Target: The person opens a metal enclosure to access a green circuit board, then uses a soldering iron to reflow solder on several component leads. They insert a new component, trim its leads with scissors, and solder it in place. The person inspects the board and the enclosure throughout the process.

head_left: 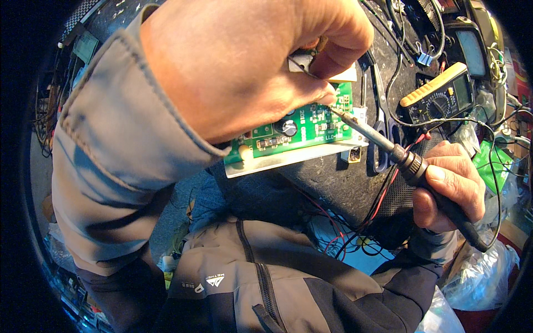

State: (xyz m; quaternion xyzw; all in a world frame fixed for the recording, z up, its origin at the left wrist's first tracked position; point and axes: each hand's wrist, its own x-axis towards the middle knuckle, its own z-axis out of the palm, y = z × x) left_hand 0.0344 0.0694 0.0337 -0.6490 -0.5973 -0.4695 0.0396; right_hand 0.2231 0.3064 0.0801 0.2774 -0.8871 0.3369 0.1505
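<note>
A green circuit board [307, 134] with small components and a round capacitor [287, 127] has a pale metal strip [288, 160] along its near edge. My left hand [239, 66] reaches over the board and hides much of it. Its fingers are curled together, with a thin curved wire [300, 65] showing beside them; what they grip is mostly hidden. In my right hand [456, 180] is a soldering iron [410, 162], held by its dark handle. The iron's tip meets the board, or hovers just above it, close to my left fingertips.
Right of the board lie scissors [380, 158] with blue-grey handles, then a yellow-edged multimeter [438, 100]. The iron's black cable [499, 194] loops past the far right. Red and black leads [383, 194] run below the board. Clear plastic bags [480, 277] sit at the lower right.
</note>
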